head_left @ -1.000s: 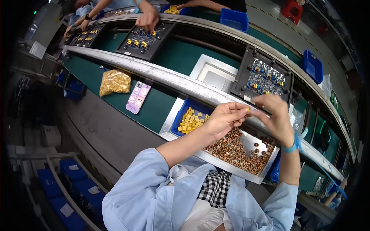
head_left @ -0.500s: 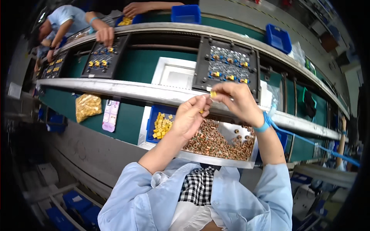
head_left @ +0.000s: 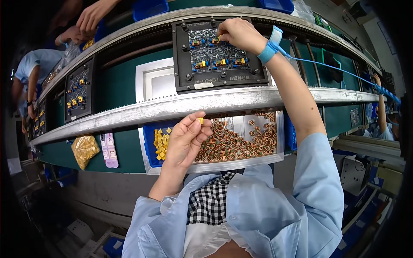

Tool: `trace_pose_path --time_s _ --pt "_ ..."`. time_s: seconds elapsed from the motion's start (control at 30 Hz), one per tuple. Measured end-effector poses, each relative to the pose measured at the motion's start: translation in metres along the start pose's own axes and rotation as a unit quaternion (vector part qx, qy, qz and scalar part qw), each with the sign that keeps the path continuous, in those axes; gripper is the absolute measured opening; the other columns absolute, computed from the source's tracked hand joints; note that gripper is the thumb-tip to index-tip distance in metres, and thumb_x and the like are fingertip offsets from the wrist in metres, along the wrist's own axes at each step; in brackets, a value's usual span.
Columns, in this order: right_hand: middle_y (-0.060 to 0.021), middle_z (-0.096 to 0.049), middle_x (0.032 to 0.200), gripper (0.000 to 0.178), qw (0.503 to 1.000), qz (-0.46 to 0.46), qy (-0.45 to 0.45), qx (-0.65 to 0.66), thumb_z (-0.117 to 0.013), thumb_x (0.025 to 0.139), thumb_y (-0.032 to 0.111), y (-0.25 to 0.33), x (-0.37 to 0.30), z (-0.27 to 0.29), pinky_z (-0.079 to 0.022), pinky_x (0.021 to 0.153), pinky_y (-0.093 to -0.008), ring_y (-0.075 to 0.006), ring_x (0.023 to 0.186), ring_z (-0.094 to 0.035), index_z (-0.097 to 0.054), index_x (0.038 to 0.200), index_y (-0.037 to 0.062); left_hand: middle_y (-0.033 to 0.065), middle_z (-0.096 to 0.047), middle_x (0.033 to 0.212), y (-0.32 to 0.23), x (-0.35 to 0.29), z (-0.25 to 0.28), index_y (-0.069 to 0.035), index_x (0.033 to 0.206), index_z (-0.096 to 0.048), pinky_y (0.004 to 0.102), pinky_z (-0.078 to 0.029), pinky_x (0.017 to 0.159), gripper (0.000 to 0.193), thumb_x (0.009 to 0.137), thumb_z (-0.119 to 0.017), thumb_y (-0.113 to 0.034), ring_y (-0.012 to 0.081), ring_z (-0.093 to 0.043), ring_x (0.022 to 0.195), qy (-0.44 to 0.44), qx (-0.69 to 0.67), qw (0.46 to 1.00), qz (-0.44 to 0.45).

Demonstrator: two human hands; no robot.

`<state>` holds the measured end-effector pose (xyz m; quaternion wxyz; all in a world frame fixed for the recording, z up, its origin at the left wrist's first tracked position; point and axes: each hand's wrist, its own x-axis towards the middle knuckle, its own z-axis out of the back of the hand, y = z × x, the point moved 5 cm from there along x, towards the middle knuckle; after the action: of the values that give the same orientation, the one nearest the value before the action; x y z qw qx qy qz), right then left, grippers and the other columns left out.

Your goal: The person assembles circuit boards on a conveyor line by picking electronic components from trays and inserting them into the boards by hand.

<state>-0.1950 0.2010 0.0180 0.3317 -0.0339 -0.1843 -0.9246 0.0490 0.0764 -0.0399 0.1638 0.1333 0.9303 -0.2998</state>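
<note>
My right hand reaches over the black fixture and pinches a small yellow block-shaped component at the upper row of the circuit boards in it. Several yellow blocks stand along the boards' lower row. Closer to me, my left hand is raised with another yellow block between thumb and fingers. Below that hand are a blue bin of loose yellow blocks and a pale tray of copper-wound ring coils.
A metal rail runs between the fixture and the bins. Left lie a bag of yellow parts and a purple phone-shaped item. A blue coiled cord trails from my right wristband. Another fixture and co-workers' hands are farther left.
My right hand has moved away from my left hand, up over the rail to the boards, with a yellow block. The left hand stays above the bins; the view has shifted.
</note>
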Motion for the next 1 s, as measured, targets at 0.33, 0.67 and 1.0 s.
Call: trace_pose_path --time_s 0.33,0.67,1.0 --pt "-0.0087 -0.067 0.073 0.007 0.996 -0.014 0.060 -0.057 -0.063 0.073 0.007 0.003 0.009 -0.003 -0.049 0.063 -0.0354 -0.0262 0.064 -0.063 -0.065 0.075 0.0016 0.0141 -0.063 0.090 0.000 0.003 0.005 0.002 0.112 -0.051 0.0170 -0.052 0.058 0.026 0.088 -0.054 -0.006 0.0122 -0.062 0.067 0.022 0.000 1.000 0.001" --pt "-0.0075 -0.067 0.075 0.006 0.990 0.050 0.050 -0.121 -0.064 0.075 0.011 0.000 0.011 -0.011 -0.049 0.065 -0.0351 -0.0256 0.066 -0.063 -0.065 0.073 0.0047 0.0142 -0.063 0.090 -0.002 0.001 0.008 0.002 0.112 -0.051 0.0164 -0.051 0.057 0.025 0.088 -0.054 -0.007 0.0113 -0.061 0.066 0.037 0.002 0.999 -0.007" --pt "-0.0057 -0.066 0.077 0.009 0.985 0.091 0.024 -0.147 -0.065 0.074 0.012 0.003 0.005 -0.017 -0.048 0.068 -0.0358 -0.0243 0.071 -0.062 -0.065 0.078 0.0046 0.0149 -0.063 0.091 -0.002 0.000 0.011 0.002 0.112 -0.051 0.0159 -0.051 0.057 0.025 0.089 -0.053 -0.006 0.0115 -0.061 0.066 0.044 -0.007 0.999 -0.007"
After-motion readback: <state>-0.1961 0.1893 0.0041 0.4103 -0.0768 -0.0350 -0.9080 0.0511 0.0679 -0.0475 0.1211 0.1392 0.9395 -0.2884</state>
